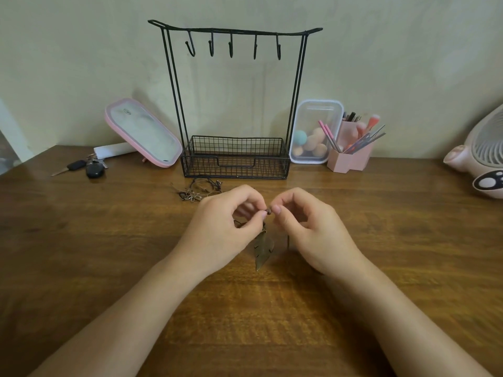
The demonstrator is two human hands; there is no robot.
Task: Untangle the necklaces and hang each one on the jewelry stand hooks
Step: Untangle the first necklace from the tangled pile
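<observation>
A black wire jewelry stand (pixel 174 85) with several bare hooks and a mesh basket base stands at the back of the wooden table (pixel 81 254). Just in front of the basket lies a tangle of dark necklaces (pixel 196 190). My left hand (pixel 217 229) and my right hand (pixel 310 229) meet above the table's middle. Both pinch the top of a necklace with a bronze leaf pendant (pixel 262 247), which hangs down between them. Part of its cord is hidden behind my left hand.
A pink-framed mirror (pixel 144 131) leans left of the stand, with car keys (pixel 87 167) beside it. Right of the stand are a clear box of makeup sponges (pixel 313 131) and a pink brush holder (pixel 351 153). A pink fan (pixel 481 159) sits at the far right.
</observation>
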